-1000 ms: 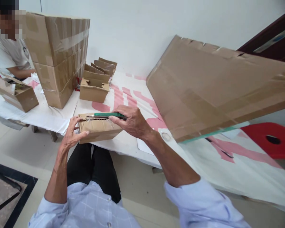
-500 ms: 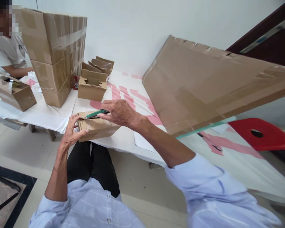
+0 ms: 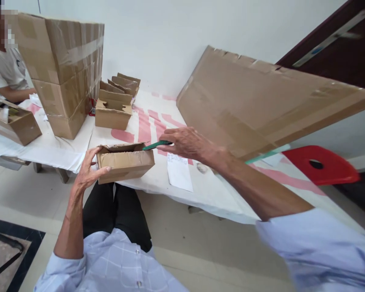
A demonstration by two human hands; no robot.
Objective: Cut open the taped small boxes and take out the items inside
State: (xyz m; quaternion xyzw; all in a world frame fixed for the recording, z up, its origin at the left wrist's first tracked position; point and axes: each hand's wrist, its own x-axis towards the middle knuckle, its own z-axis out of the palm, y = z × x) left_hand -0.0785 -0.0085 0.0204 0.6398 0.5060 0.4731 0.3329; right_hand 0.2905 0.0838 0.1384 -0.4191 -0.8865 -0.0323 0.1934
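A small brown cardboard box (image 3: 126, 165) stands at the table's front edge, with a slit gaping along its top. My left hand (image 3: 89, 168) grips the box's left end, thumb on the near side and fingers around the far corner. In my right hand (image 3: 185, 142) is a green utility knife (image 3: 156, 144), its tip at the right end of the slit. The blade itself is too small to make out. What lies inside the box is hidden.
Tall taped cartons (image 3: 61, 73) are stacked at the left, beside an opened box (image 3: 113, 115). A large flat carton (image 3: 261, 101) leans against the wall. Paper with writing (image 3: 180, 172) lies on the cloth near a red stool (image 3: 322, 164). Another person (image 3: 9, 75) sits far left.
My right hand has drawn the utility knife rightward along the box top, from the left end to the right end. The top now gapes open. My left hand keeps its hold.
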